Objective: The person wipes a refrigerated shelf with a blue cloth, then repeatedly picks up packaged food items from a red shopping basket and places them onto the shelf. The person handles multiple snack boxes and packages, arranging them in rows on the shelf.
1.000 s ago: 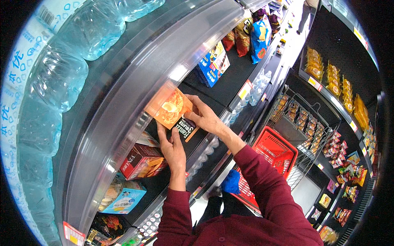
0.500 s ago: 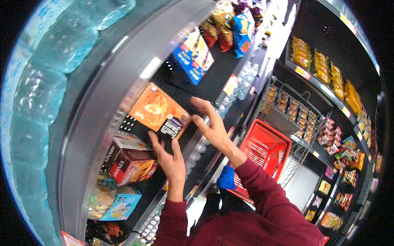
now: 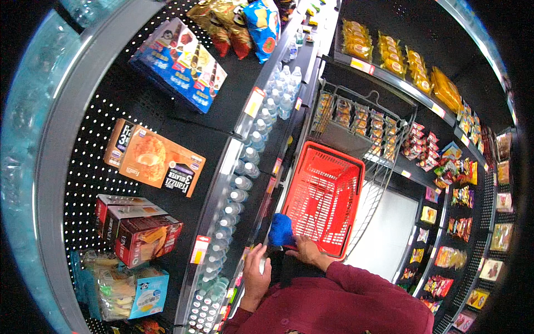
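My left hand [image 3: 256, 276] is open and holds nothing, fingers apart, low by the edge of the shelf with the bottles. My right hand [image 3: 306, 251] also looks open and empty, its fingers loosely bent. It is nearest the close corner of the red shopping basket [image 3: 296, 183] and a blue, cloth-like thing [image 3: 282, 230]. Whether it touches either is unclear. An orange food box [image 3: 150, 156] with noodle-like food pictured on it stands on the left shelf, away from both hands, beside a matching box [image 3: 115, 146].
Blue snack boxes [image 3: 178, 67], red boxes [image 3: 147, 236] and a light-blue pack [image 3: 149, 292] share the left shelf. Bottles [image 3: 239, 183] line the shelf below. A wire rack [image 3: 361, 125] stands beyond the basket. Packaged snacks [image 3: 428, 147] fill the right shelves.
Both hands have left the orange box and drawn down toward my body, the right one to the basket. The box remains on the shelf. The view has shifted.
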{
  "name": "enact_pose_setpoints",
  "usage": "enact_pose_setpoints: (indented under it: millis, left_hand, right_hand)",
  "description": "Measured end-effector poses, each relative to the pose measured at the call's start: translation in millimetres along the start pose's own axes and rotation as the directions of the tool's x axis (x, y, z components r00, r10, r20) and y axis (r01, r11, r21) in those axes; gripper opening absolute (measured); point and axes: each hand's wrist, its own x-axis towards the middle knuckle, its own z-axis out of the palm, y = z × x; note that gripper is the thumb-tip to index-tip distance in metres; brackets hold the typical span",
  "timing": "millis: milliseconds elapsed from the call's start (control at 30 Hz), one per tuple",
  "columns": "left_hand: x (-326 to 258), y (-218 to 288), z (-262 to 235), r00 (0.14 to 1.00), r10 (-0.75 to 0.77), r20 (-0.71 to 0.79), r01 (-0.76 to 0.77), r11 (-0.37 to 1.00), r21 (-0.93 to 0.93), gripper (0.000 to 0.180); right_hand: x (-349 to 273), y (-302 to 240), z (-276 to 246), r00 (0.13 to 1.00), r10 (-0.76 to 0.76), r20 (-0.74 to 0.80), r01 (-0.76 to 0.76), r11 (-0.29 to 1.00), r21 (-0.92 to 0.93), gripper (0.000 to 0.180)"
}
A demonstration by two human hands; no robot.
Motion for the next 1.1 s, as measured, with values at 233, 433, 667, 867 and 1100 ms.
enact_pose_setpoints:
  millis: [233,433,667,867,1100]
  left_hand:
    - [-31,-17,7,0.991,-0.037,0.129,0.046,0.997,-0.067,0.032]
    - [-68,-34,7,0.984,0.017,0.18,-0.001,0.996,-0.089,0.031]
    - [-152,-64,-28,0.983,0.068,0.169,-0.061,0.997,-0.041,0.028]
    - [-257,-126,-47,0.99,-0.031,0.141,0.034,0.999,-0.023,0.025]
    - [-294,-133,-60,0.991,-0.04,0.131,0.047,0.997,-0.056,0.024]
  right_hand:
    - [12,44,57,1.0,-0.008,0.018,0.009,0.997,-0.076,0.054]
    - [14,52,80,0.98,-0.021,-0.196,-0.015,0.983,-0.181,0.038]
    - [19,61,83,0.942,0.131,-0.31,-0.22,0.937,-0.271,0.037]
    - [-4,56,72,0.946,0.125,-0.299,-0.222,0.923,-0.315,0.037]
    - [-44,62,86,0.93,0.205,-0.306,-0.3,0.904,-0.305,0.028]
